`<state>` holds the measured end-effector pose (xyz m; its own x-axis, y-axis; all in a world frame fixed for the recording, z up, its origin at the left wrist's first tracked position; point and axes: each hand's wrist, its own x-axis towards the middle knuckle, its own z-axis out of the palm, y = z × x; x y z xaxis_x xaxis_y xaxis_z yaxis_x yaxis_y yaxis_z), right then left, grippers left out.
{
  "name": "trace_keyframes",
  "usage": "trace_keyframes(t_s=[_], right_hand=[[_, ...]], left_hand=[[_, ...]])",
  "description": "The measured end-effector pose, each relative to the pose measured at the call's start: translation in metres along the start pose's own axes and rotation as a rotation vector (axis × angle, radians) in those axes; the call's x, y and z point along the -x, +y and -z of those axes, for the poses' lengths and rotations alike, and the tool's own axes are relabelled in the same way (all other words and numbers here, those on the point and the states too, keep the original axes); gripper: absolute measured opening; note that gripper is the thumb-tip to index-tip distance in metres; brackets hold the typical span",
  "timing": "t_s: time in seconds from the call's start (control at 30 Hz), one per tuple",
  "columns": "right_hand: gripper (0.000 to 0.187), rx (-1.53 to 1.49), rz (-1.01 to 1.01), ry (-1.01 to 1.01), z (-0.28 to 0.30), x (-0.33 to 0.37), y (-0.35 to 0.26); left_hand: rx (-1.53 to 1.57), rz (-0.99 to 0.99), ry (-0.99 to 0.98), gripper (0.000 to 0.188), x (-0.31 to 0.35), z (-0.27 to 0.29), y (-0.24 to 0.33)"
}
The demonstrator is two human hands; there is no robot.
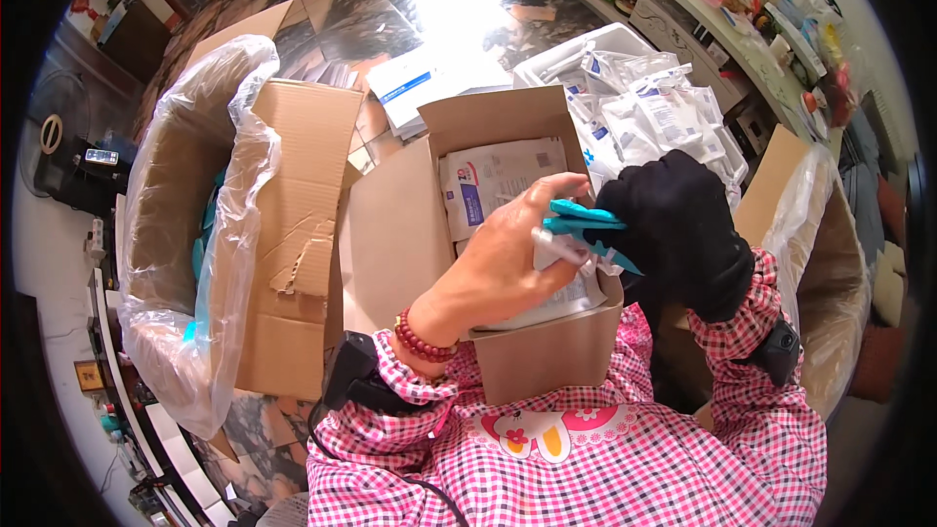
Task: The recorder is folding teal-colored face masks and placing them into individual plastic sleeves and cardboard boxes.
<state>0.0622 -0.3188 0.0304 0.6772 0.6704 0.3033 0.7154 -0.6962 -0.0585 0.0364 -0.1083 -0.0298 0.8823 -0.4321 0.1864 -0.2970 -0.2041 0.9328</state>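
My left hand, bare with a dark red bead bracelet, is closed above an open brown cardboard box. Its fingers pinch several flat teal pieces, whose exact kind I cannot make out, and a whitish item below them. My right hand, in a black glove, meets the teal pieces from the right; its fingertips are mostly hidden behind the glove's back. Inside the box lie flat white packets with blue and red print, partly covered by my left hand.
A white bin heaped with similar packets stands beyond the box. On the left is a large carton lined with clear plastic, teal pieces inside. Another lined carton stands at right. White boxes rest behind; a cluttered shelf runs far right.
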Motion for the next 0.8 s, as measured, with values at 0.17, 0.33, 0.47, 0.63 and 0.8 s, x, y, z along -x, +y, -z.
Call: trace_keyframes(t_s=[0.17,0.33,0.47,0.63,0.8], right_hand=[[0.021,0.356,-0.042,0.039,-0.001,0.003,0.015],[0.023,-0.008,-0.108,0.055,0.007,-0.002,0.010],[0.024,-0.163,-0.074,-0.034,0.012,-0.007,0.004],[0.029,-0.480,-0.374,-0.124,0.033,-0.001,0.024],[0.040,-1.219,-0.738,0.203,0.023,0.032,0.068]], left_hand=[[0.368,0.172,0.427,0.051,0.016,0.028,-0.013],[-0.194,-0.022,0.439,0.067,0.017,0.025,0.000],[-0.192,-0.115,0.104,0.081,0.005,0.002,-0.001],[-0.140,-0.123,0.033,0.022,0.013,-0.005,-0.024],[0.048,0.114,0.012,0.021,0.049,0.010,-0.042]])
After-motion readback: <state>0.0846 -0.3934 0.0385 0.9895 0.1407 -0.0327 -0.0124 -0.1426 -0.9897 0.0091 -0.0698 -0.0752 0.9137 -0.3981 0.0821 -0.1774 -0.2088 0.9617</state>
